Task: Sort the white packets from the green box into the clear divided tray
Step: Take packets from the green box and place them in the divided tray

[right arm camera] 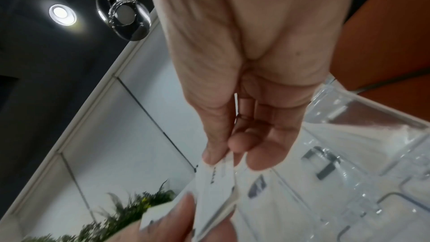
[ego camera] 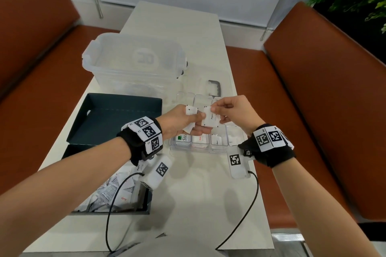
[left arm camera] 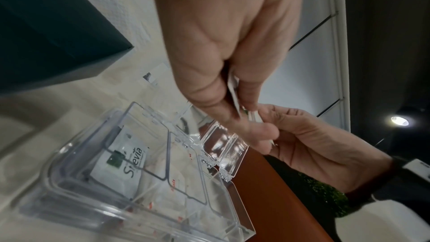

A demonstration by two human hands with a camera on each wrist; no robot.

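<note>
tray (left arm camera: 69, 181) noted as clear glossy plastic; packets (ego camera: 211, 120) matt white paper; green box (ego camera: 117, 119) matt card; bench (ego camera: 325, 98) smooth leatherette.

Even, bright indoor light falls on the pale worktop (ego camera: 200, 183) with soft shadows beneath the forearms, while recessed ceiling lamps (right arm camera: 62, 14) flare in both wrist views, whose edges bend strongly and whose close hands and packets are smeared by blur.
</note>
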